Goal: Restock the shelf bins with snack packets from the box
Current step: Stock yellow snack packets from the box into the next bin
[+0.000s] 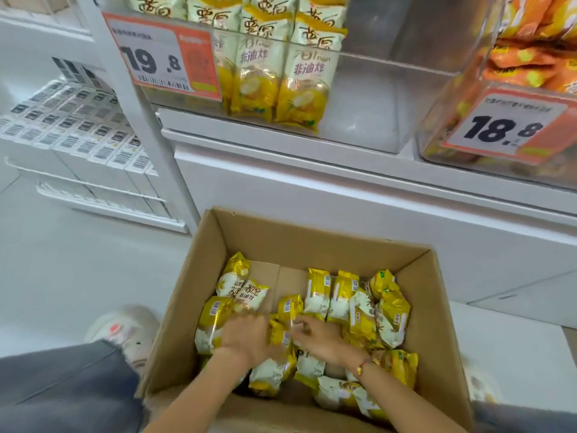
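An open cardboard box point(199, 276) sits on the floor below the shelf, holding several yellow-and-white snack packets point(390, 314). Both my hands are down inside it. My left hand point(245, 337) lies over the packets at the box's left-centre, fingers curled onto a yellow packet point(215, 317). My right hand point(317, 335) reaches in from the right, its fingers pinching the top edge of a packet point(288, 307) in the middle. Motion blur hides the exact grip. Above, a clear shelf bin point(368, 98) holds the same packets standing upright at its left.
A neighbouring clear bin point(443, 132) at the right holds orange packets behind an 18.8 price tag point(505, 126). A 19.8 price tag point(162, 57) hangs on the left bin. White shelving with small boxes point(78, 120) stands at the left. My shoe point(125, 329) is beside the box.
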Tool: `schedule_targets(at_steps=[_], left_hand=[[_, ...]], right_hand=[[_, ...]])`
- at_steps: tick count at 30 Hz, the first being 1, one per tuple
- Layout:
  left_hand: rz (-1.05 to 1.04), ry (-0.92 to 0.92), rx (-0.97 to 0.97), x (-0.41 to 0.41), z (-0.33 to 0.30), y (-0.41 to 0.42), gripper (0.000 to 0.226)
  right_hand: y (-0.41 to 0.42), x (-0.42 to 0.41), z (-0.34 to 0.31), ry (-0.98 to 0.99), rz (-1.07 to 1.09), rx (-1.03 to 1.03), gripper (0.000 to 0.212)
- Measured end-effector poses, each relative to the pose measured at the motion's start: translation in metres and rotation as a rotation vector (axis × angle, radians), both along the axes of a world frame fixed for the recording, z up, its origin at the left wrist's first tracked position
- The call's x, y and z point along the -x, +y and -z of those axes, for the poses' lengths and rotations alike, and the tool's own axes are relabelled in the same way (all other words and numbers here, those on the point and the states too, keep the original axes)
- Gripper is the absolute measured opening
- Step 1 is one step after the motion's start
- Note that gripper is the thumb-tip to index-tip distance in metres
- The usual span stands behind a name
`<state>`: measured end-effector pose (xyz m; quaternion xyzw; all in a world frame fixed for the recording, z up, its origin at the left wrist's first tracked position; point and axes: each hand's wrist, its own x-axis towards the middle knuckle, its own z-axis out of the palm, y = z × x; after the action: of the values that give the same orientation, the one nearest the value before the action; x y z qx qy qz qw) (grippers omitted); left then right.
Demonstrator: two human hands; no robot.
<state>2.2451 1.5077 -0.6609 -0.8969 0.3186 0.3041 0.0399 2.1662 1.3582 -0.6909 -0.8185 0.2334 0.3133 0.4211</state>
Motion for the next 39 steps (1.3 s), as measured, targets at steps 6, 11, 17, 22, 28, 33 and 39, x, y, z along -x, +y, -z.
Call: schedule_targets(at_steps=[6, 11, 17, 22, 28, 33, 39], left_hand=[[0.011, -0.102, -0.125, 0.024, 0.006, -0.017, 0.098], [-0.254, 0.223, -0.001, -0.018, -0.017, -0.02, 0.075], [-0.683, 0.934, 0.514, -0.079, -0.057, 0.005, 0.066], [-1.07, 1.476, 1.038, -0.071, -0.047, 0.01, 0.042], [-1.147, 1.546, 1.272, -0.067, -0.067, 0.005, 0.043], [-1.121, 1.338, 1.266, -0.064, -0.102, -0.011, 0.032], [-1.02, 1.25, 1.44, -0.068, -0.158, -0.021, 0.047]], right_hand=[[-0.005, -0.014, 0.023, -0.144, 0.145, 0.163, 0.016], [-0.013, -0.028, 0.024, -0.178, -0.195, 0.308, 0.065], [0.015, -0.036, 0.034, -0.057, -0.274, 0.527, 0.097], [0.01, -0.04, 0.026, 0.007, -0.123, 0.395, 0.091], [-0.041, -0.046, -0.08, 0.044, 0.339, -0.312, 0.035], [-0.065, -0.033, -0.148, -0.044, 0.474, -1.061, 0.037], [-0.05, -0.043, -0.22, -0.202, 0.5, -1.091, 0.066]])
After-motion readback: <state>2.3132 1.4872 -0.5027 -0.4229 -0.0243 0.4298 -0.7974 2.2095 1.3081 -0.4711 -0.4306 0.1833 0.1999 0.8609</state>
